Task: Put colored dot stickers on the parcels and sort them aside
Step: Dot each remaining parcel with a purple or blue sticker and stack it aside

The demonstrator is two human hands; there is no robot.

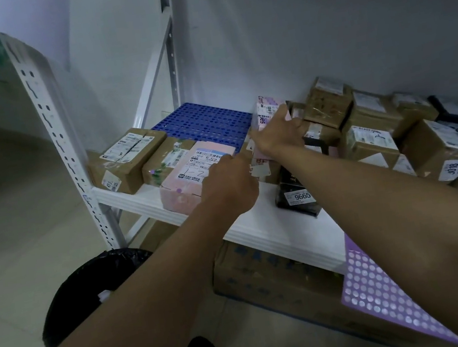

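Observation:
My right hand [278, 133] grips a small pink box [265, 108] with a white label, in the pile of parcels on the white shelf [271, 226]. My left hand [229, 182] reaches to the right edge of a pink parcel [189, 173] marked "1-2". Its fingers are hidden behind the back of the hand. A purple dot sits on that parcel's front face. A purple sheet of dot stickers [388, 292] lies on the shelf's front edge at the right.
Two brown boxes [127, 158] stand left of the pink parcel. A blue dotted sheet [205, 120] lies behind them. Several brown parcels [370, 134] and a black packet labelled 9665 [296, 193] crowd the right. A black-lined bin [91, 292] stands below.

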